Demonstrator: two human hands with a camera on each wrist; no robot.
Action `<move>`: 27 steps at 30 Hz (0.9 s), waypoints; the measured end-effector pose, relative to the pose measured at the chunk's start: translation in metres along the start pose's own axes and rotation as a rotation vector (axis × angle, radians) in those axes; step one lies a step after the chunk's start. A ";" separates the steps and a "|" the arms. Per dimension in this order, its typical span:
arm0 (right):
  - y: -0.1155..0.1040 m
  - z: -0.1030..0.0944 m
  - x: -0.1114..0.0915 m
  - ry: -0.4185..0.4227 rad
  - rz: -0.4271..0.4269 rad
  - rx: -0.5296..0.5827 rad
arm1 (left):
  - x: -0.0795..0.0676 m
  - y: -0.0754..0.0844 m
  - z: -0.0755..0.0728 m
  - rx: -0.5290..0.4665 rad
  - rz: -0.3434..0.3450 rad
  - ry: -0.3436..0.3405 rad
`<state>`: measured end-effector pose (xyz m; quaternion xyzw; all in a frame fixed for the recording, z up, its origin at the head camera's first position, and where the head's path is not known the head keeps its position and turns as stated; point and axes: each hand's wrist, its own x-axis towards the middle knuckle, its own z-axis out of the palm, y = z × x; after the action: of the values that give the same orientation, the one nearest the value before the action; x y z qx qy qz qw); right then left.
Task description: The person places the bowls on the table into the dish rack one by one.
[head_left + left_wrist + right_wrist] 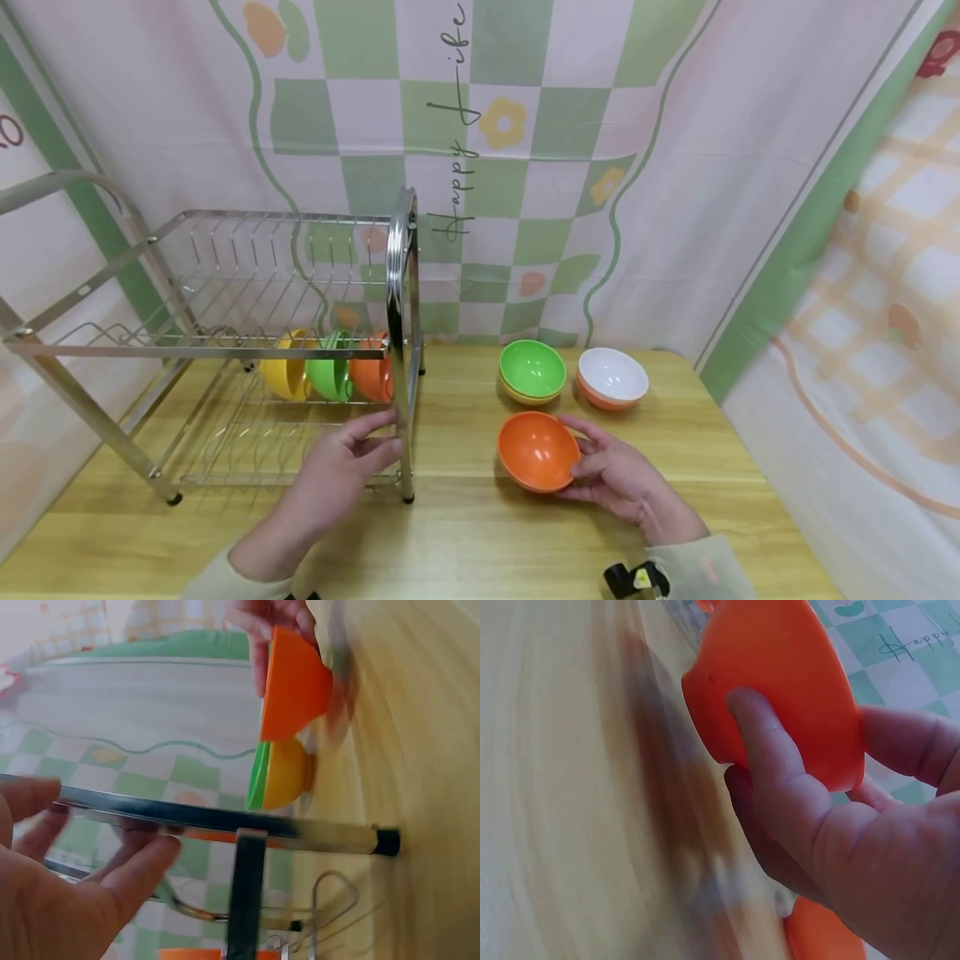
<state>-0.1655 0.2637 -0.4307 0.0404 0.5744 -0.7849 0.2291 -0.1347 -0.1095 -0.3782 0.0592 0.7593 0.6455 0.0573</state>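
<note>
My right hand (618,479) grips an orange bowl (534,450) by its right side. In the right wrist view, the thumb presses the outside of this bowl (780,682), near its foot, and fingers lie at the rim. The bowl is tilted, its inside facing the head camera. At the front right post of a metal dish rack (405,417), my left hand (337,471) has its fingertips at the post, fingers loosely bent. Whether they press on it, I cannot tell. A yellow bowl (281,375), a green bowl (325,375) and an orange one (369,377) stand on edge in the lower tier.
Behind the held bowl, a green bowl (532,367) sits in a yellow bowl (528,397). To their right, a white-lined bowl (612,373) rests on an orange one (609,404). The rack's upper tier (225,343) overhangs the lower one. A patterned curtain (675,208) hangs behind the wooden table (465,533).
</note>
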 end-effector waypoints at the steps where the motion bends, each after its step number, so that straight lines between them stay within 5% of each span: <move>1: 0.000 0.000 0.000 0.000 -0.003 -0.003 | -0.004 0.001 0.000 0.042 0.010 -0.017; 6: -0.003 0.005 -0.004 -0.012 -0.023 -0.002 | -0.025 0.005 0.002 0.274 0.015 -0.080; 10: -0.009 0.011 -0.010 -0.014 -0.044 -0.012 | -0.033 0.005 0.002 0.391 0.068 -0.229; 15: -0.015 0.019 -0.018 -0.013 -0.066 -0.032 | -0.031 -0.002 0.009 0.280 0.105 -0.402; 27: -0.022 0.041 -0.038 -0.118 -0.122 -0.063 | -0.019 -0.018 0.040 -0.060 0.123 -0.398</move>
<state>-0.1322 0.2436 -0.3847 -0.0482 0.5856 -0.7800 0.2152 -0.1093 -0.0767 -0.4019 0.2303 0.7085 0.6455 0.1684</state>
